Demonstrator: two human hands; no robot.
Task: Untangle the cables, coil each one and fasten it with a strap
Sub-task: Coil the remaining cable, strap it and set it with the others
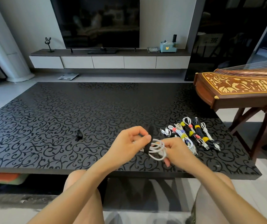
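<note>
A coiled white cable hangs just above the near edge of the black patterned table. A black strap stands upright across the coil's left side. My left hand pinches the coil and the strap between thumb and fingertips. From the right, my right hand grips the other side of the coil, fingers curled round the loops. To the right lie several coiled cables, white and black, bound with yellow and pink straps.
A small black strap lies alone on the table left of my hands. A wooden zither on a stand sits close to the table's right edge. Beyond the table are a television and a low cabinet. My knees are under the near edge.
</note>
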